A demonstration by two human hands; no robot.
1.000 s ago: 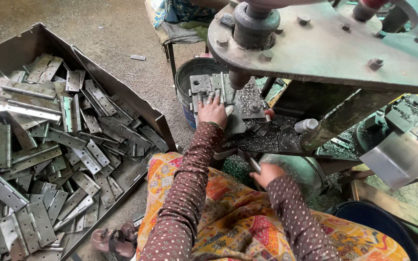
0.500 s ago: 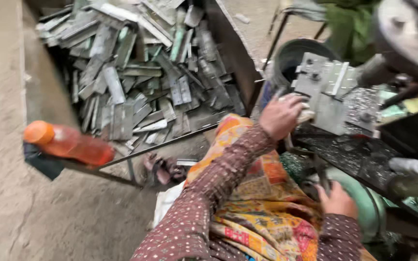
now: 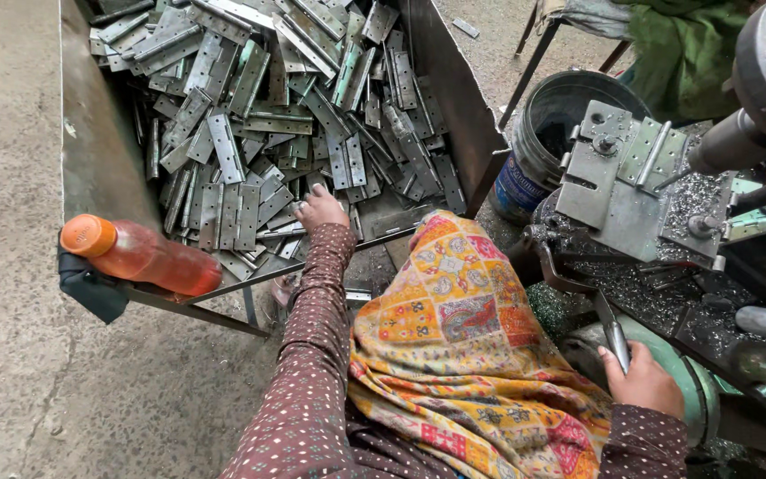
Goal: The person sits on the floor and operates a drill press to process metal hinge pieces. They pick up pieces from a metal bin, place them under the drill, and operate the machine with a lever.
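A large open grey sheet-metal bin (image 3: 99,168) spreads ahead of the left hand (image 3: 321,209), filled with a heap of flat grey steel hinge plates (image 3: 268,115). The left hand's grip rests palm-down on the plates at the bin's near edge; whether its fingers close on one cannot be told. Right of that grip stands a grey metal jig plate (image 3: 618,177) on the press. The right hand (image 3: 644,383) grips closed around a slim dark metal lever handle (image 3: 612,335). Left of the left grip, an orange plastic bottle (image 3: 139,255) lies on the bin's rim.
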